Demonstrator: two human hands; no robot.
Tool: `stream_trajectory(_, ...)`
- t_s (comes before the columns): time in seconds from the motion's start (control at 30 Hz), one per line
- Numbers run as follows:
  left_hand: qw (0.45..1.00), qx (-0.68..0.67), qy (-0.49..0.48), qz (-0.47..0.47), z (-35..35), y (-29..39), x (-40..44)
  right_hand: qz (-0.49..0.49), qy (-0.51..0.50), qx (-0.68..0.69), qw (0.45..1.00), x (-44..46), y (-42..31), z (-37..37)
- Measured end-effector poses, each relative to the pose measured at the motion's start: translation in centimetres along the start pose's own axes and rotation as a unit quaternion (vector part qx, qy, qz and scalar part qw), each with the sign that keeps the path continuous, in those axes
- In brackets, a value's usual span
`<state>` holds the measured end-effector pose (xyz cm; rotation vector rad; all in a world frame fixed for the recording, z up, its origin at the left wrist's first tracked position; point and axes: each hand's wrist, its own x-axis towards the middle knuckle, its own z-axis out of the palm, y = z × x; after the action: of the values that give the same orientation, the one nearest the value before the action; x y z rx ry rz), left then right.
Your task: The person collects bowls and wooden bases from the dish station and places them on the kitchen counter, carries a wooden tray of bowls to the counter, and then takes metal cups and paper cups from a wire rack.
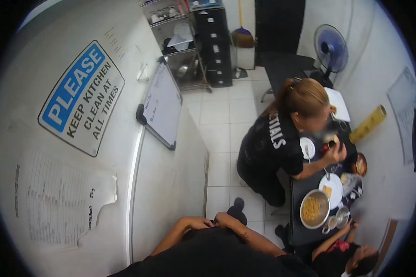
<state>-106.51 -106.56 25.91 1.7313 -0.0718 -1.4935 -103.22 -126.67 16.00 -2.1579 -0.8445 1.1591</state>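
Observation:
My left hand [200,223] rests at the front of my black shirt [212,251], near the waist. Close beside it, my right hand [224,220] is at the same spot, its fingers bent inward. The fingertips of both hands meet the dark cloth or are hidden, and I cannot make out anything held between them.
A person in black [272,143] leans over a black table [300,235] at right, with a steel bowl of noodles [312,209], plates and a yellow roll [368,123]. Another person [339,254] sits at lower right. A whiteboard [163,104] hangs at left; a fan [331,48] stands behind.

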Motion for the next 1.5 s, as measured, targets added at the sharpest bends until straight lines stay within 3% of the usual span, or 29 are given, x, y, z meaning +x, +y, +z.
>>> stream_trajectory(0.03,0.998,-0.058,0.010,0.002,-0.4,1.9,-0.8,-0.008,-0.010,-0.015,1.000,1.3,0.3,-0.9)
stream_trajectory(0.07,0.996,-0.038,0.060,-0.055,-0.9,3.8,-1.6,-0.016,-0.020,-0.030,0.999,2.3,0.8,-1.6)
stream_trajectory(0.23,0.994,-0.028,0.100,-0.045,-4.0,7.7,-0.2,-0.043,-0.055,-0.046,0.997,3.7,0.2,-8.6)
stream_trajectory(0.3,0.990,-0.032,0.130,-0.054,-5.1,9.5,-0.7,-0.141,-0.097,-0.143,0.975,4.4,-0.3,-11.9)
stream_trajectory(0.33,0.987,-0.056,0.140,-0.061,-5.6,10.0,-1.0,-0.146,-0.103,-0.151,0.972,5.5,0.7,-12.7)
stream_trajectory(0.4,0.981,-0.086,0.156,-0.071,-6.5,10.4,-0.7,-0.236,-0.228,-0.110,0.938,8.0,2.6,-13.9)
stream_trajectory(0.43,0.983,-0.084,0.152,-0.058,-7.0,10.2,-0.4,-0.242,-0.232,-0.116,0.935,8.6,3.1,-15.2)
stream_trajectory(0.5,0.984,-0.084,0.150,-0.050,-8.8,9.7,0.2,-0.316,-0.243,0.072,0.914,9.1,3.5,-17.5)
stream_trajectory(0.53,0.986,-0.031,0.152,-0.053,-9.7,9.6,0.6,-0.229,-0.279,0.118,0.925,8.6,2.0,-19.5)
stream_trajectory(0.63,0.982,0.032,0.174,-0.058,-12.8,10.0,1.1,-0.270,-0.274,0.060,0.921,11.7,2.0,-21.3)
stream_trajectory(0.77,0.976,0.065,0.199,-0.066,-17.2,10.8,0.3,-0.225,-0.306,0.040,0.924,16.7,1.0,-23.8)
stream_trajectory(0.87,0.958,0.022,0.259,-0.122,-19.0,10.1,-0.7,-0.297,-0.334,0.117,0.887,19.3,-0.7,-26.2)
stream_trajectory(0.9,0.959,0.022,0.255,-0.125,-19.4,10.1,-1.1,-0.261,-0.357,0.168,0.881,20.1,-1.3,-26.7)
stream_trajectory(0.97,0.927,0.058,0.355,-0.102,-20.0,10.1,-1.6,-0.221,-0.378,0.225,0.870,21.4,-2.1,-27.6)
stream_trajectory(1.0,0.928,0.060,0.352,-0.104,-20.5,9.4,-1.3,-0.218,-0.375,0.169,0.885,22.4,-2.6,-29.0)
stream_trajectory(1.07,0.906,-0.044,0.421,-0.004,-21.2,8.3,-0.2,-0.248,-0.365,0.027,0.897,24.8,-2.6,-30.2)
stream_trajectory(1.2,0.889,-0.124,0.439,-0.027,-25.1,12.6,-1.8,-0.213,-0.409,0.015,0.887,30.8,-1.0,-31.1)
stream_trajectory(1.5,0.889,-0.125,0.441,0.011,-40.2,14.8,5.5,-0.216,-0.337,-0.019,0.916,37.4,-0.6,-48.6)
